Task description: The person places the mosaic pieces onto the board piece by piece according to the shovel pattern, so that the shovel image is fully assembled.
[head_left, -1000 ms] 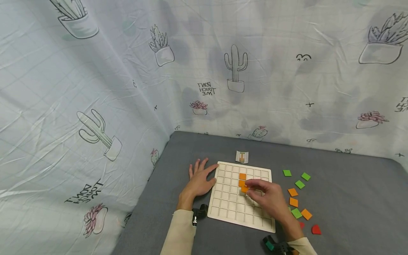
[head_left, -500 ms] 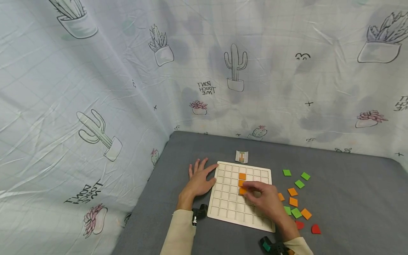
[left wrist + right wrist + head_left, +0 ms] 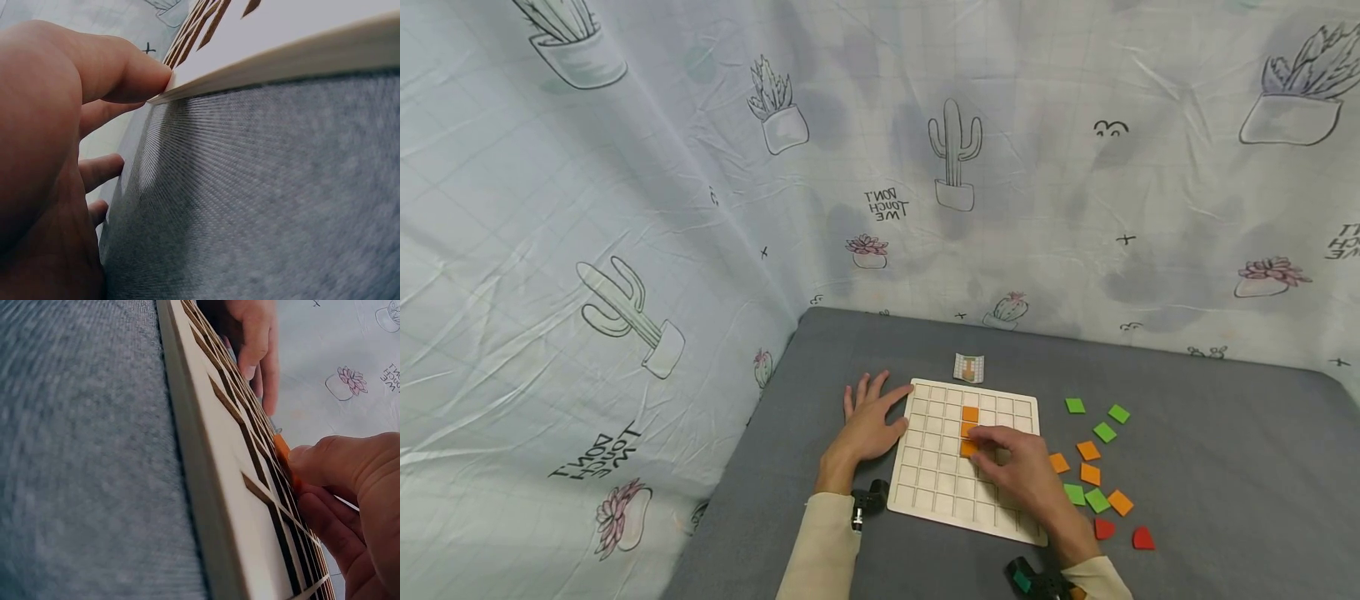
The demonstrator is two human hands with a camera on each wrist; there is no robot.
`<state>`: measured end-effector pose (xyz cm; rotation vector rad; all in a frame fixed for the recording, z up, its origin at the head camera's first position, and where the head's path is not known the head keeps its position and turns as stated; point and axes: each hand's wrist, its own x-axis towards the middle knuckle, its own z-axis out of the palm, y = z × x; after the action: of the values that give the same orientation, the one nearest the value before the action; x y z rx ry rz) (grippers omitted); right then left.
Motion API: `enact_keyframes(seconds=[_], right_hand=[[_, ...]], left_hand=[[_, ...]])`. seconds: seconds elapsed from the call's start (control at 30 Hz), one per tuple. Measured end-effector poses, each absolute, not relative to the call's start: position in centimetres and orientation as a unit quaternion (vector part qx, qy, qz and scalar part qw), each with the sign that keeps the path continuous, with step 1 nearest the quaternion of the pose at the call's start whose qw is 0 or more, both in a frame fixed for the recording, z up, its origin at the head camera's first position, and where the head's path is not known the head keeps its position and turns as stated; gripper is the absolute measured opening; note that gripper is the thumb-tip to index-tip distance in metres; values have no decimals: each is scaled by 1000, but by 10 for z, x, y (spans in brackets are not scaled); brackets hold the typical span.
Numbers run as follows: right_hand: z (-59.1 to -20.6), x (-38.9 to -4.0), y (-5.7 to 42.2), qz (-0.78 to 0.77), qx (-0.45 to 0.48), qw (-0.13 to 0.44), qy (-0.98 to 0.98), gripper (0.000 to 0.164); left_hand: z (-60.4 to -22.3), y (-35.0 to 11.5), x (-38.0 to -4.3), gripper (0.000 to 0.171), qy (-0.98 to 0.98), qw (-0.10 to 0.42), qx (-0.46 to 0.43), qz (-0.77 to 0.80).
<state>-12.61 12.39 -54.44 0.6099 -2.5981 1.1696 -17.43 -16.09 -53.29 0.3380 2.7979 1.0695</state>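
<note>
A pale wooden grid board (image 3: 928,479) lies on the grey tabletop, with a column of orange square tiles in its cells. My right hand (image 3: 1018,467) is over the board, thumb and fingertips pinching the lowest orange tile (image 3: 968,448) of that column. In the right wrist view this orange tile (image 3: 282,450) shows at the thumb tip, partly hidden by the fingers. My left hand (image 3: 872,429) rests at the board's left side with fingers spread. In the left wrist view, the thumb and index finger of this left hand (image 3: 75,125) touch the board edge (image 3: 262,72).
Right of the board lie loose green tiles (image 3: 1104,432), orange tiles (image 3: 1121,502) and red pieces with a rounded side (image 3: 1143,538). A small printed pattern card (image 3: 968,368) lies behind the board. A cactus-print curtain (image 3: 1037,167) hangs along the back and left table edges.
My right hand has shifted slightly left, and its orange tile has come down from a tilt to line up under the other two. The left hand has stayed still.
</note>
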Motion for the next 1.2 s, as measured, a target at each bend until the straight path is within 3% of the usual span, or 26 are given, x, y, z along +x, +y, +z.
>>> enact_keyframes(seconds=[0.9,1.2], right_hand=[[-540,-124,117,355,211,121,-903,38],[-540,-123,117,349,214,128,-903,39]], left_hand=[[-534,-162,-175,56,928,63,113,348],[-542,-163,-176,56,919,36,127,373]])
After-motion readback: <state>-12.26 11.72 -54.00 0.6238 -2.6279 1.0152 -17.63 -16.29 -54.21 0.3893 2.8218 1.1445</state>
